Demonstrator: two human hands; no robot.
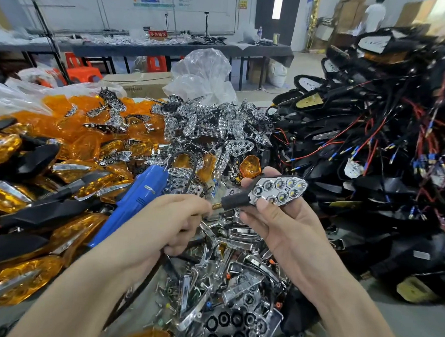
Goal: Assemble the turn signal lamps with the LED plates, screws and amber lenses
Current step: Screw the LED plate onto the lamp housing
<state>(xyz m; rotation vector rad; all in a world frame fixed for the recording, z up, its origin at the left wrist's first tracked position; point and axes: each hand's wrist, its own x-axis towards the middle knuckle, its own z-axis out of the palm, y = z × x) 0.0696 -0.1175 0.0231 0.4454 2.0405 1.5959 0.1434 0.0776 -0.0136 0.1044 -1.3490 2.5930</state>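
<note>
The right hand (278, 222) holds a turn signal lamp (277, 193) up over the middle of the heap, thumb on top and fingers curled underneath; its chrome LED plate (282, 190) sits in the black housing, face up, with no lens over it. The left hand (172, 225) is curled closed around a black cable (132, 292) that trails down from under the palm; its fingertips meet at the brass threaded end (215, 206) of the lamp's stem. A blue electric screwdriver (137, 197) lies tilted just behind that hand; I cannot tell whether the hand touches it. Loose amber lenses (84, 125) are piled to the left, with finished lamps (17, 273) nearer; chrome reflector plates (213, 124) are heaped in the centre, under a clear plastic bag (203, 72); black housings with red and black wires (372, 150) are stacked high on the right; chrome trim pieces and small screws (224, 258) lie beneath the hands. A long table (171, 47) runs across the back of the room.
</note>
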